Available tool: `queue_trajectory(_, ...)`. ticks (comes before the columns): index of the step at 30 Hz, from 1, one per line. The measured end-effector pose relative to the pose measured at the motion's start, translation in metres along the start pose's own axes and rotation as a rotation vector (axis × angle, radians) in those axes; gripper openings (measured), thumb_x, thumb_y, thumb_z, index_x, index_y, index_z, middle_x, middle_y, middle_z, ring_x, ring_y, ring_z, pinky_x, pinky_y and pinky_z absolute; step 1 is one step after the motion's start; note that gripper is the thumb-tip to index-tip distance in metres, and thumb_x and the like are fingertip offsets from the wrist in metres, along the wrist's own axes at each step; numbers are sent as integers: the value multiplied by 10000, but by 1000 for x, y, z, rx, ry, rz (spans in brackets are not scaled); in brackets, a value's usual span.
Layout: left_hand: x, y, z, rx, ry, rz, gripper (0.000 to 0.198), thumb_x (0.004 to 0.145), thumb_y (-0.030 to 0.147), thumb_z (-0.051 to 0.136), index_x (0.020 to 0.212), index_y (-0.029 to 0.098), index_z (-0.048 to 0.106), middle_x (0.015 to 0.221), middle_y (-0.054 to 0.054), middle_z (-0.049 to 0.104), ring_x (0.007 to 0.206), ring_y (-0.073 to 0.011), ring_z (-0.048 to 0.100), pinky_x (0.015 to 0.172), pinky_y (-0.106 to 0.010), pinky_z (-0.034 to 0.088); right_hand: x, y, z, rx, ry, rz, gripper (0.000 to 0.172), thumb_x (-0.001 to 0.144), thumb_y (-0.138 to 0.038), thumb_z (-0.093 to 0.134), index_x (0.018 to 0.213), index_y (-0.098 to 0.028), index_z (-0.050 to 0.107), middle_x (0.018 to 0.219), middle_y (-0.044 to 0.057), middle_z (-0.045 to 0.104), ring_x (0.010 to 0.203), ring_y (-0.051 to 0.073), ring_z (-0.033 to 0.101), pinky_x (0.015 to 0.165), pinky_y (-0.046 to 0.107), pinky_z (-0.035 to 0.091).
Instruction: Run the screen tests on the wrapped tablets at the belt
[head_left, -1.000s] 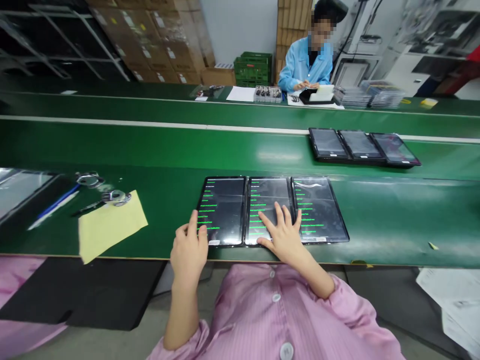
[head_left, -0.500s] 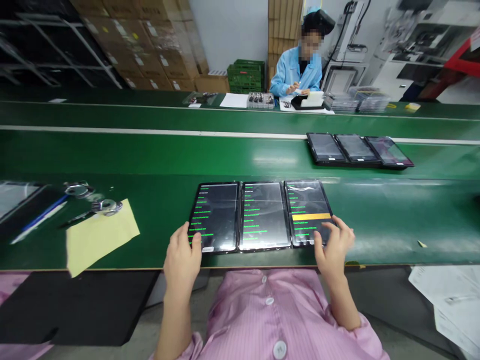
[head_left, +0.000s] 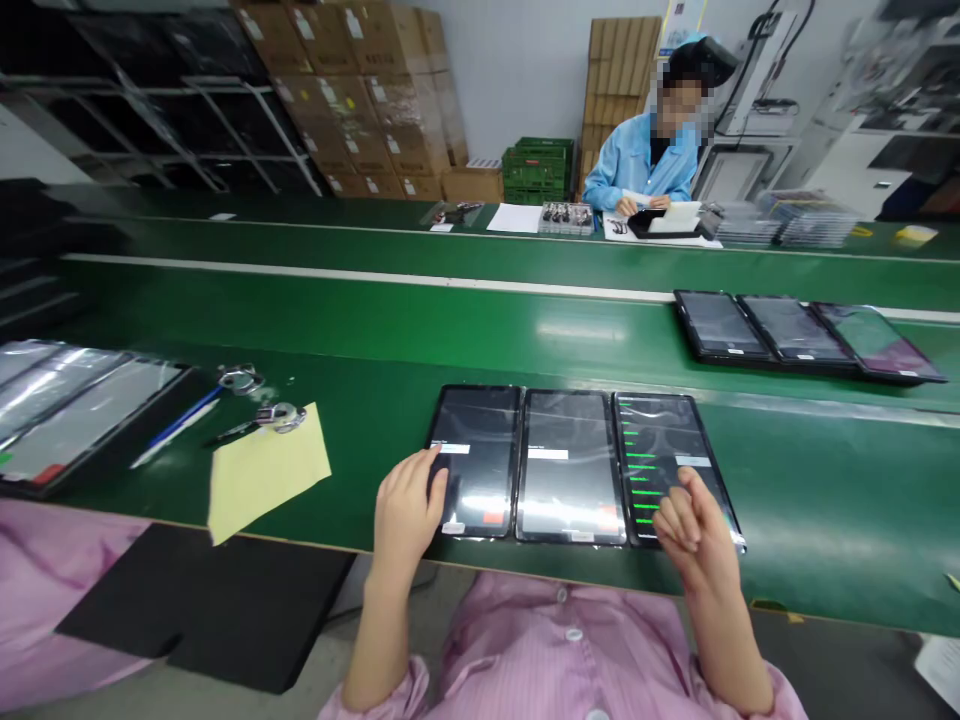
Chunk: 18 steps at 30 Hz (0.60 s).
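Observation:
Three tablets lie side by side in front of me. My left hand [head_left: 409, 510] is open at the near left of the left tablet [head_left: 480, 480], its fingertips on or just over the screen by a white box. On the middle tablet [head_left: 570, 480] a similar white box and a red patch show. Over the lower right of the right tablet [head_left: 652, 425], my right hand [head_left: 697, 530] points its index finger near a light bar, other fingers curled, holding nothing. Whether that fingertip touches the glass I cannot tell. Green text lines run down this screen.
Yellow paper [head_left: 274, 475], pens [head_left: 180, 430] and metal ring-shaped parts [head_left: 281, 416] lie left of the tablets. More tablets [head_left: 97, 420] sit at far left; a tray of three tablets [head_left: 802, 335] stands behind right. A person in blue [head_left: 637, 160] works opposite.
My view has shifted, so the bench appears further right and lower. Text lists on the left and middle tablets have given way to mostly dark screens. My right fingers have curled, index pointing.

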<state>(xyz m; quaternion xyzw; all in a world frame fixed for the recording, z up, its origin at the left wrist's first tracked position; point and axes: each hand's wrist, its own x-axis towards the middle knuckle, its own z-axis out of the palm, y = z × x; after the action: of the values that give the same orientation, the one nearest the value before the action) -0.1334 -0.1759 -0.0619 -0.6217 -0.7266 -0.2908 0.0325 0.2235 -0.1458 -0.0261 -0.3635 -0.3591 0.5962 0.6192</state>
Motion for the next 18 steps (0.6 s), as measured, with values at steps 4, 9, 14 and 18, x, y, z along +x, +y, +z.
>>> queue_trajectory(4,1,5,3,62,-34,-20,483,984,411,328,1281,169,623,1296,-155,667,1236,-290,578,1096,-494,390,9,9,22,-858,-169,-282,226,950,-431,583,957,-215,648,591,-25,563,516,161,509,523,275,401)
queue_trajectory(9,0,11,-5,71,-130,-65,472,995,395,332,1371,217,555,1335,-136,651,1295,-303,537,1184,-669,105,13,27,48,-1414,-442,-530,291,1010,-309,454,1228,-171,589,1063,119,706,978,265,635,931,444,428)
queue_trajectory(14,0,11,-16,23,66,-107,541,1005,444,304,1447,168,450,1444,-184,544,1365,-310,476,1192,-597,207,15,44,65,-1541,-559,-527,435,1012,-332,497,1379,-99,487,1329,188,610,1303,357,474,1109,631,236)
queue_trajectory(18,-4,7,-15,-17,88,-130,569,1002,480,306,1424,134,467,1477,-216,480,1408,-321,426,1161,-519,329,20,56,74,-1591,-617,-494,482,988,-350,572,1392,-99,493,1324,196,617,1352,384,430,1115,692,195)
